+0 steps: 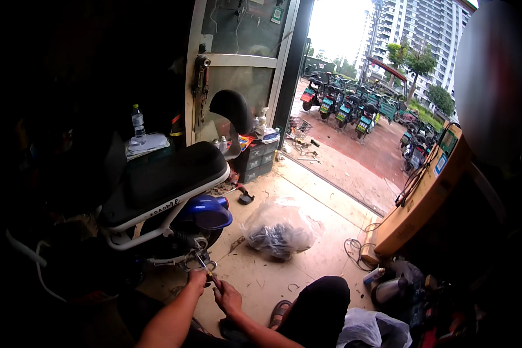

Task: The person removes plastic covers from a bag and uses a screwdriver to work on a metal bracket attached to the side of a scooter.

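Here, the scooter (156, 197) with its black seat fills the frame from nine to eleven o'clock, rear end toward the person; a clear plastic bag (279, 229) of dark parts lies on the floor at its three o'clock; the left hand (197, 278) and right hand (228, 297) meet below the rear wheel area, both closed on a slim tool (207, 268); its long axis runs toward eleven o'clock into the scooter's lower rear, the left hand being nearer.
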